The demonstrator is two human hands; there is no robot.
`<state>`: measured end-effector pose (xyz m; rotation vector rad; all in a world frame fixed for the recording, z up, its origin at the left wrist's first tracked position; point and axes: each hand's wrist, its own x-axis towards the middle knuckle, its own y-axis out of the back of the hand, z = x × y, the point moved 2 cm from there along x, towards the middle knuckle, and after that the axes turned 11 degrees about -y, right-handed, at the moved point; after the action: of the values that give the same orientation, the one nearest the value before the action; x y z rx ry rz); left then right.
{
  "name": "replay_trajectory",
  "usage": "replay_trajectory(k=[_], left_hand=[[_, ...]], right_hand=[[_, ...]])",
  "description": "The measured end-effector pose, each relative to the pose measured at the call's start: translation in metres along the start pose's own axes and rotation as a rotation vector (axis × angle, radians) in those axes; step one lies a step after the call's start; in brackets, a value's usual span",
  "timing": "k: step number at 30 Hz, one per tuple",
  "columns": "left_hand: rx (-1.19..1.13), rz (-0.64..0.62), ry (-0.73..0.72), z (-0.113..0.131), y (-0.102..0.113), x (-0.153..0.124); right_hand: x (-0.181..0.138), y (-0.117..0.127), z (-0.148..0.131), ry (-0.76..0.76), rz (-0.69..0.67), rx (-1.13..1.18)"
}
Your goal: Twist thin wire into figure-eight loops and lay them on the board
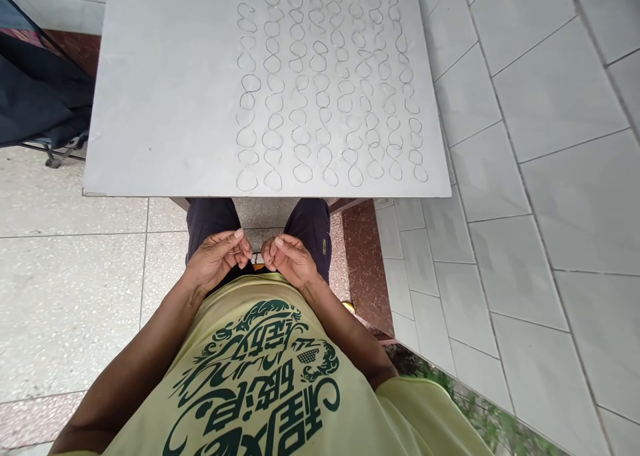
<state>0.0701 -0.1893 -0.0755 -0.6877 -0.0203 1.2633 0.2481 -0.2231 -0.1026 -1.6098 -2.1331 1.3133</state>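
Observation:
Below the table's front edge, over my lap, my left hand (221, 256) is closed in a pinch, thumb against the fingers. A thin wire (234, 252) shows faintly at its fingertips. My right hand (291, 259) faces it a short gap away, also pinched; a fine strand seems to be in its fingers, though most of it is too thin to follow. On the table ahead lie several columns of thin wire loops (274, 169), mostly twisted into figure-eight shapes. Neither hand touches the table.
The grey-white tabletop (160, 109) spans the view ahead, its front edge just beyond my hands. A tiled wall (500, 229) runs close along the right. To the left are a speckled tile floor (75, 296) and a dark folding chair or cart (40, 96). My knees are under the table.

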Motion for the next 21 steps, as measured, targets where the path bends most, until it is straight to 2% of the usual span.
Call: replay_trajectory(k=[3,11,14,18,21], left_hand=[[0.014,-0.036,0.014,0.001,0.002,-0.002],[-0.162,-0.029,-0.068,0.0,-0.005,-0.004],[-0.131,0.041,-0.083,-0.004,-0.01,-0.006],[-0.024,0.174,-0.185,-0.008,-0.011,-0.007],[0.022,0.215,-0.212,-0.01,-0.009,-0.006]], right_hand=[[0.0,0.0,0.0,0.001,-0.049,0.026],[0.006,0.006,-0.004,0.126,0.141,0.057],[0.008,0.006,-0.002,0.153,0.157,0.029],[0.008,0.005,0.0,0.146,0.179,-0.021],[0.008,0.005,0.003,0.13,0.197,-0.078]])
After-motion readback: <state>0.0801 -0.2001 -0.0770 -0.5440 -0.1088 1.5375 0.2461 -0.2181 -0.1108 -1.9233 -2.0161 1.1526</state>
